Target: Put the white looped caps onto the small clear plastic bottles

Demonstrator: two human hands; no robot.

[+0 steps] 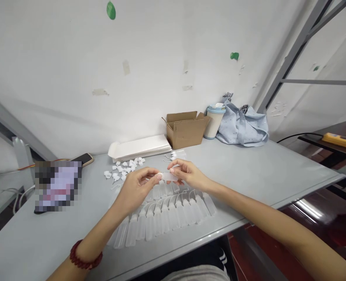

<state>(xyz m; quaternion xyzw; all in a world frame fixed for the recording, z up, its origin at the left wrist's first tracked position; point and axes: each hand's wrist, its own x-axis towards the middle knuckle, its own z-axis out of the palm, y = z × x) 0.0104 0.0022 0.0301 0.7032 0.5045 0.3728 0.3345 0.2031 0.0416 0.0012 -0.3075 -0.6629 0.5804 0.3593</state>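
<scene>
A small frosted, translucent plastic tube is held level between my two hands above the table. My left hand pinches its left end with thumb and fingertips. At the other end, the fingers of my right hand close around it, partly hiding it. Below them lies a row of similar frosted tubes with white tops and thin curved strands. More such tubes lie behind that row, partly covered by my hands. Several loose white plastic caps are scattered beyond my left hand.
A stack of white flat boxes and an open cardboard box stand near the wall. A lidded cup and a light blue bag are at right. A phone and a pixelated item lie left on the grey table.
</scene>
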